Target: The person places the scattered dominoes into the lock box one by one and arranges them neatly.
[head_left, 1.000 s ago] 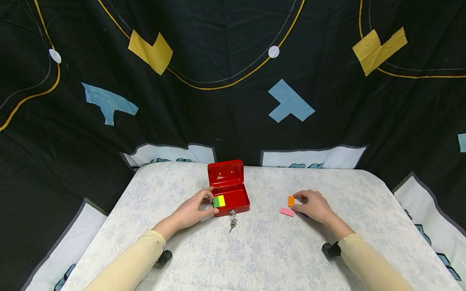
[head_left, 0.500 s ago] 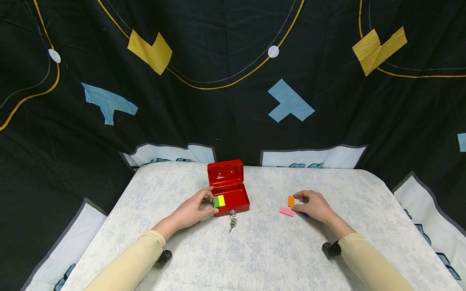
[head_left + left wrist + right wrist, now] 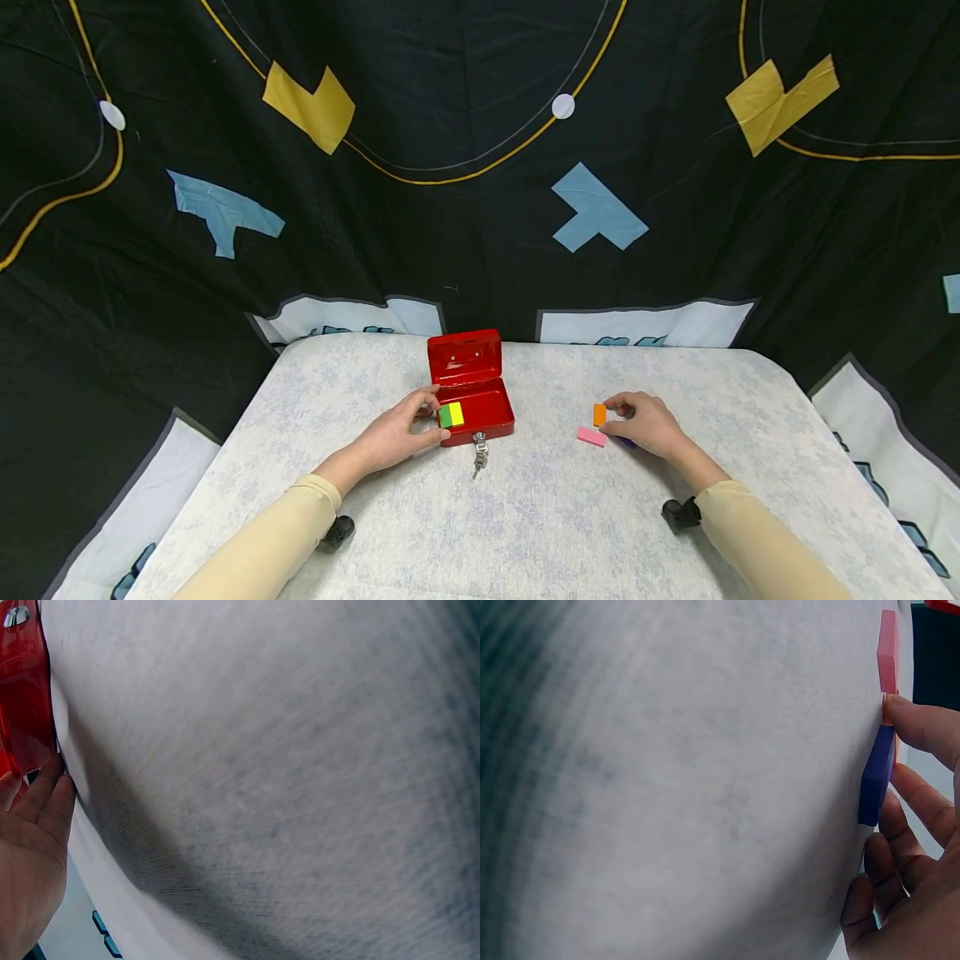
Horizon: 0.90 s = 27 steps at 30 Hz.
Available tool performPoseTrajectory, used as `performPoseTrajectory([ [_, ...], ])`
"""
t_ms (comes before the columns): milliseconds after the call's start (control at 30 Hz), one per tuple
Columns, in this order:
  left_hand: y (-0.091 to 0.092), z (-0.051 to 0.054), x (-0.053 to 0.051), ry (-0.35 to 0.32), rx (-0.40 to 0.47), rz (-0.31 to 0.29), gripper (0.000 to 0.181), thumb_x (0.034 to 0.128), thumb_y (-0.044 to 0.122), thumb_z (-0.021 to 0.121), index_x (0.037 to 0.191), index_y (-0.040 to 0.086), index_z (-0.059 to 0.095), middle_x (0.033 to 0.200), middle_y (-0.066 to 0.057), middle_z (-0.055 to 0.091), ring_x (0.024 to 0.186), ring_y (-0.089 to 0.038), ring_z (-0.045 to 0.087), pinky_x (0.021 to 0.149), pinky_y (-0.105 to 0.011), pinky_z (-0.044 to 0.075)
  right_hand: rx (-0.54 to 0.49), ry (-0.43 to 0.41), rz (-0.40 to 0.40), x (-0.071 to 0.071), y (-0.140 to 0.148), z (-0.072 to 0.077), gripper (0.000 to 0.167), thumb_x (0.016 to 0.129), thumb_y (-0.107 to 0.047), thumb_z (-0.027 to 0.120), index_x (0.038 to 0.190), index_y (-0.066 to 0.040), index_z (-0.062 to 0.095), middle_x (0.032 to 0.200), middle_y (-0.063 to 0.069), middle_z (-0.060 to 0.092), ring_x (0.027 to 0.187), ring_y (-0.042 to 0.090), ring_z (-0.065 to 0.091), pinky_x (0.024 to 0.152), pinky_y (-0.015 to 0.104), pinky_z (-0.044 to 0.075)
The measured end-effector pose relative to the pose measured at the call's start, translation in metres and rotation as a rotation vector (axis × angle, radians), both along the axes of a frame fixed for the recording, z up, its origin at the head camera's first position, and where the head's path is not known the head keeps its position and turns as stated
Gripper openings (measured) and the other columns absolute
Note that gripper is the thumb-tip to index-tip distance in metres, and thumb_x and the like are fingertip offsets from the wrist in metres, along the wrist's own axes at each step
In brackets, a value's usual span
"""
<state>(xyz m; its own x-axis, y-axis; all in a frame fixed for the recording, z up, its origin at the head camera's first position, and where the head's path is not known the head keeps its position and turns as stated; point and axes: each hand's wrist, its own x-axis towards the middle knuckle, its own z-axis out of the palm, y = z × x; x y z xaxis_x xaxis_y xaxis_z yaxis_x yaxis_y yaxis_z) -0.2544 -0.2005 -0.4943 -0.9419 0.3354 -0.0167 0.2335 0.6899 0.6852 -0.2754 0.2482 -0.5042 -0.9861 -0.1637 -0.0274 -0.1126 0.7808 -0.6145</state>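
Note:
A red metal box [image 3: 486,405] stands with its lid up, a green block [image 3: 445,417] and a yellow block [image 3: 457,414] side by side at its left inside. My left hand [image 3: 393,431] grips the box's left side, thumb at the front corner and fingers farther back; in the left wrist view its fingertips touch the red box [image 3: 26,697]. On the right, my right hand [image 3: 647,425] pinches an orange block [image 3: 599,415] between thumb and index finger. A pink block [image 3: 591,437] lies just in front, and a purple block [image 3: 876,778] is partly under the hand.
Keys [image 3: 481,458] hang from the lock at the box's front. Everything rests on a pale patterned cloth-covered table [image 3: 525,517]. Behind it hangs a black curtain [image 3: 465,250] with yellow and blue shapes.

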Motion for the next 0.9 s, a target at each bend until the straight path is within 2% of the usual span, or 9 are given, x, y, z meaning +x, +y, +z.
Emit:
performPoseTrajectory([
  [467, -0.0007, 0.0007, 0.0004, 0.002, 0.001, -0.007, 0.038, 0.0911, 0.046, 0.076, 0.115, 0.024, 0.055, 0.163, 0.003, 0.035, 0.131, -0.023, 0.053, 0.107, -0.053, 0.042, 0.034, 0.009, -0.005, -0.0011, -0.0019, 0.0000, 0.044, 0.086, -0.036, 0.082, 0.120, -0.012, 0.070, 0.110, 0.006, 0.064, 0.100, 0.025, 0.053, 0.084, 0.046, 0.044],
  [900, -0.0003, -0.0001, -0.0003, 0.010, -0.018, -0.013, 0.034, 0.0919, 0.044, 0.075, 0.112, 0.025, 0.055, 0.165, 0.007, 0.031, 0.130, -0.020, 0.054, 0.106, -0.053, 0.043, 0.036, 0.007, -0.001, 0.0003, -0.0026, 0.0013, 0.044, 0.085, -0.035, 0.083, 0.120, -0.011, 0.070, 0.108, 0.005, 0.062, 0.098, 0.024, 0.052, 0.082, 0.042, 0.043],
])
